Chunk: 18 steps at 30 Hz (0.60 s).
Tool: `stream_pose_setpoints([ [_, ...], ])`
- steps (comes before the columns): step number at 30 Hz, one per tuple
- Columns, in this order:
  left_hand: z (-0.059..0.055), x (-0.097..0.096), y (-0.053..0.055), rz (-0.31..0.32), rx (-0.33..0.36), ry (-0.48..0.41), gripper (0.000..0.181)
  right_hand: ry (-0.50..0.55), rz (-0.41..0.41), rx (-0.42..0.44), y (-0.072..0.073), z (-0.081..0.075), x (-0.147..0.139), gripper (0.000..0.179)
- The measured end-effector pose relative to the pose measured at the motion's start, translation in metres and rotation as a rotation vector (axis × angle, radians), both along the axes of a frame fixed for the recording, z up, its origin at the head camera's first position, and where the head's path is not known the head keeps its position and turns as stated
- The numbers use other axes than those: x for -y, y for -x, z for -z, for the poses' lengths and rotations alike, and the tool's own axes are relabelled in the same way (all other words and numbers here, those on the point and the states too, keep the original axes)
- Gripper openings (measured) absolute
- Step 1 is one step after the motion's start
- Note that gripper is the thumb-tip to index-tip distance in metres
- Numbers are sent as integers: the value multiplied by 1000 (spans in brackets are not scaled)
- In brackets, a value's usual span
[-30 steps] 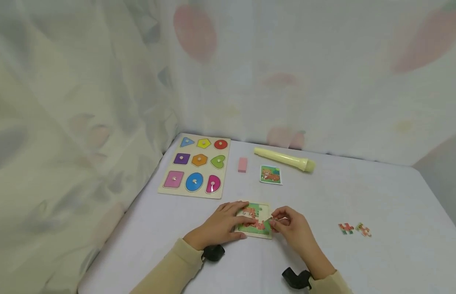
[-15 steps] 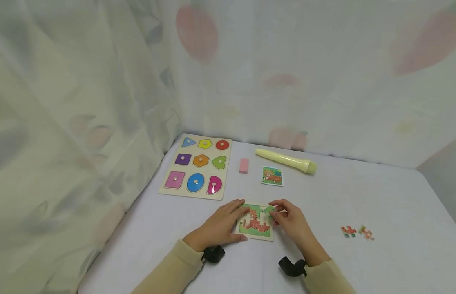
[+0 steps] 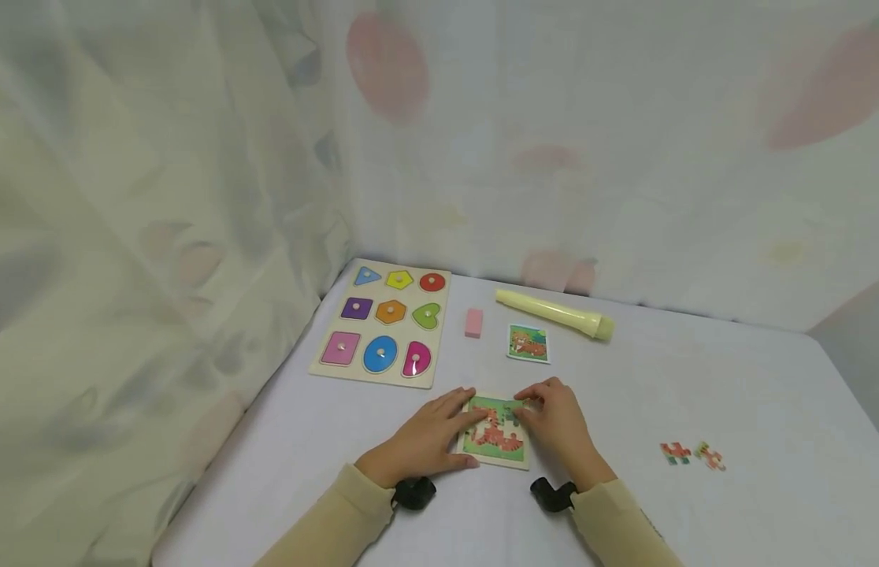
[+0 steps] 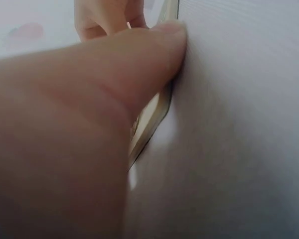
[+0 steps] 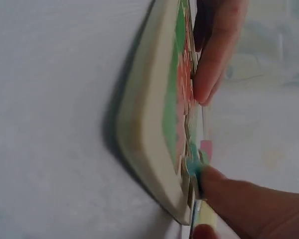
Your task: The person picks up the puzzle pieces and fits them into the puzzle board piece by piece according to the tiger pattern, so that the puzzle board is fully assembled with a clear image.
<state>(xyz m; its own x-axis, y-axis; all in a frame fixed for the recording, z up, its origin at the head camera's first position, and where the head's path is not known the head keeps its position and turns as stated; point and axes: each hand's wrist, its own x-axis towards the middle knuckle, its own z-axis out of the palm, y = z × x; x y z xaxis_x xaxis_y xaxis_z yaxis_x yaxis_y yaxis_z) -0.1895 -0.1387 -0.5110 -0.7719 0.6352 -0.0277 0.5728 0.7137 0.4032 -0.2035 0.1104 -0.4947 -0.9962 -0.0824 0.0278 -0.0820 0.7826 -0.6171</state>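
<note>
A small wooden jigsaw puzzle (image 3: 492,450) with a tiger on green lies in front of me, its frame pale. My left hand (image 3: 425,437) rests over its left side, thumb along the near edge, one fingertip on the picture. At the upper right corner my right hand (image 3: 556,421) pinches a green and teal jigsaw piece (image 5: 193,167) between thumb and fingers, low over the board. The right wrist view shows this piece tilted against the picture's surface. In the left wrist view, my left thumb (image 4: 159,50) covers much of the board's edge.
Two loose jigsaw pieces (image 3: 676,453) lie to the right. Behind the puzzle are a tiger picture card (image 3: 528,344), a pink block (image 3: 473,323) and a pale yellow toy microphone (image 3: 553,311). A knobbed shape board (image 3: 372,374) lies back left. Printed curtains (image 3: 624,157) enclose the table.
My right hand has brought the jigsaw piece from the puzzle's right edge onto its upper right corner, turning it on the way. The left hand stays on the board.
</note>
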Motion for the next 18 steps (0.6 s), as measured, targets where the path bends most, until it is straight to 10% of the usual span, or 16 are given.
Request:
stream_pose_setpoints([
  [18, 5, -2, 0, 6, -23, 6, 79, -566, -292, -296, -24, -3, -9, 34],
])
